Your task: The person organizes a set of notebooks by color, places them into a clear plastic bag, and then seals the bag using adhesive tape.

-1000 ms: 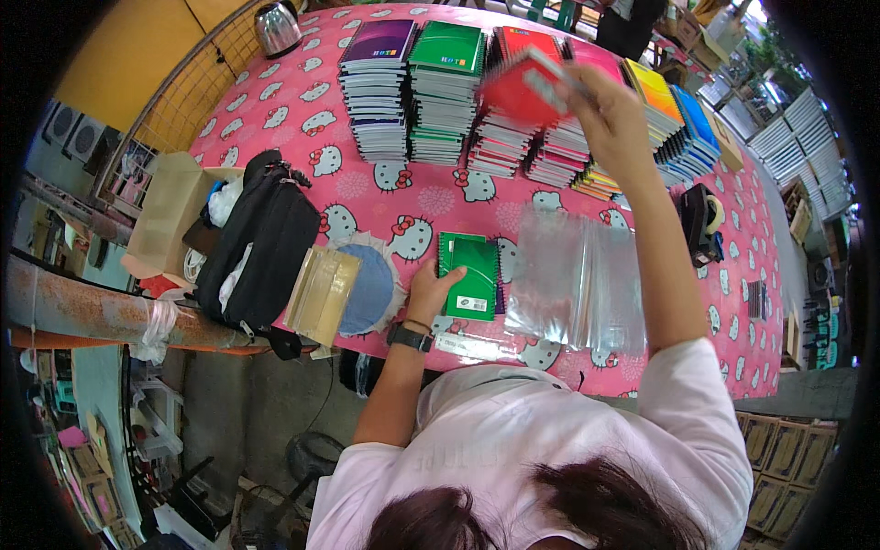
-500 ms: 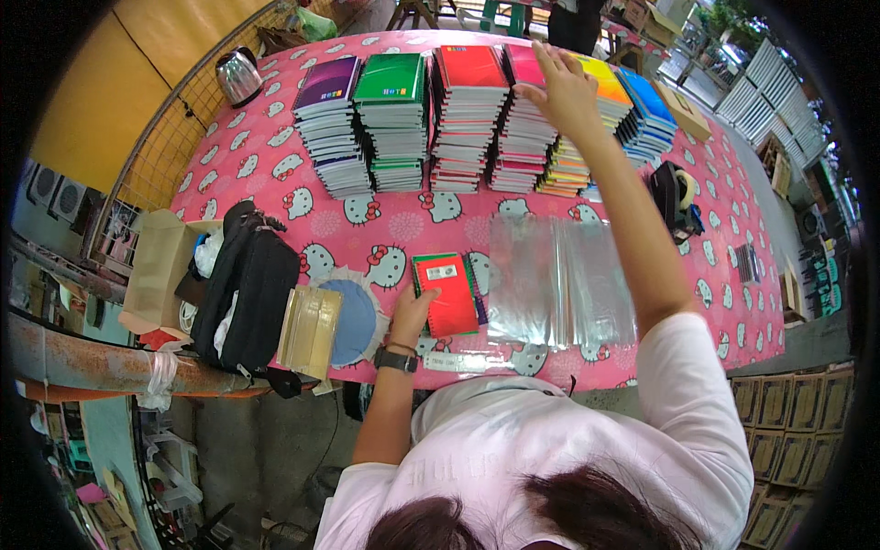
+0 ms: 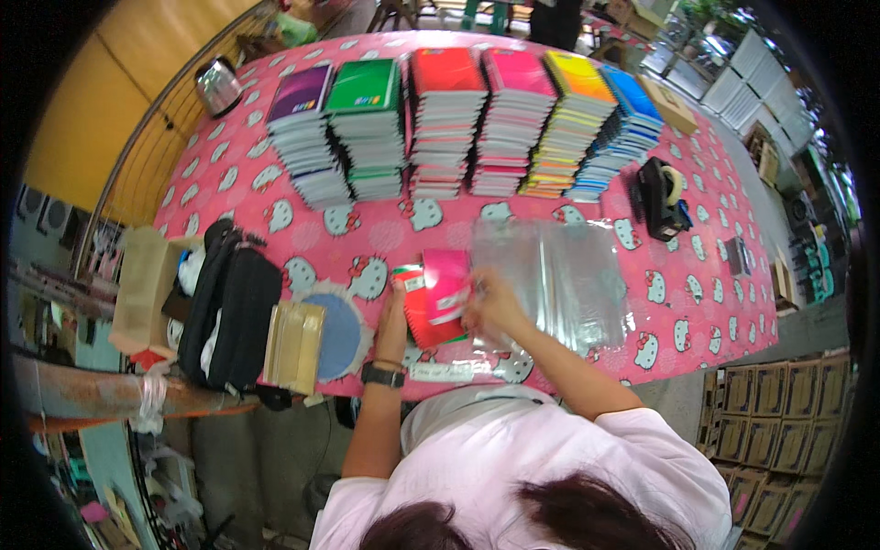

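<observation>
My left hand (image 3: pixel 393 316) grips the left edge of a small red spiral notebook (image 3: pixel 417 316), with a green one showing beneath it. Over the red cover lies a pink notebook (image 3: pixel 446 280), slightly turned, its right edge held by my right hand (image 3: pixel 492 303). To the right of them a pile of clear plastic sleeves (image 3: pixel 559 284) rests flat. Beyond stand tall stacks of spiral notebooks: purple (image 3: pixel 301 95), green (image 3: pixel 364 87), red (image 3: pixel 447 71), pink (image 3: pixel 519 73), yellow (image 3: pixel 579 78) and blue (image 3: pixel 631 94).
At right sits a black tape dispenser (image 3: pixel 662 197). A black bag (image 3: pixel 240 312), a cardboard box (image 3: pixel 142 289), a tan box (image 3: pixel 293 348) and a round blue cloth (image 3: pixel 337 335) lie at left. A kettle (image 3: pixel 218 87) stands far left on the pink patterned tablecloth (image 3: pixel 403 220).
My right hand has come back from the pink stack with a pink notebook, which now overlaps the red one. My left hand stays on the red notebook. The whole view has shifted slightly.
</observation>
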Motion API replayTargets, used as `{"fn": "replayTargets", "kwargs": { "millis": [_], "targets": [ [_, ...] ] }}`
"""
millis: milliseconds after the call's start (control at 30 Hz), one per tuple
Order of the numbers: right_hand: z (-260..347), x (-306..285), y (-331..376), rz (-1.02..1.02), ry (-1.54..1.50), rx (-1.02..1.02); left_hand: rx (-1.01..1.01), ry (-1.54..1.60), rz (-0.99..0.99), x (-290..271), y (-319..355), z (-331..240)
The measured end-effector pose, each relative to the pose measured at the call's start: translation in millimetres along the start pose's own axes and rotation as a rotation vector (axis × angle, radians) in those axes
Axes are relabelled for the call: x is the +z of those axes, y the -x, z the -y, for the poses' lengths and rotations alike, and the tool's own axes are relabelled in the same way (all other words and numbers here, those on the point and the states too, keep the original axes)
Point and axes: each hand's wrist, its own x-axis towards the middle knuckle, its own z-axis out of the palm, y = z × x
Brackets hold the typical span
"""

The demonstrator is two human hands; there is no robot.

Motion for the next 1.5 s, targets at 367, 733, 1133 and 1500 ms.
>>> {"fn": "replayTargets", "kwargs": {
  "millis": [367, 733, 1133, 1500],
  "targets": [
    [88, -183, -186, -0.493, 0.855, -0.674, 0.105, -0.252, 0.035, -5, 6, -4],
    [122, -220, -241, 0.049, 1.019, -0.280, 0.070, -0.153, 0.065, -11, 7, -5],
    [6, -110, -55, -0.158, -0.658, -0.034, -0.021, -0.114, 0.054, -17, 4, -2],
    [29, -86, -62, 0.144, 0.381, -0.258, -0.120, -0.126, 0.135, -19, 4, -10]
  ]
}}
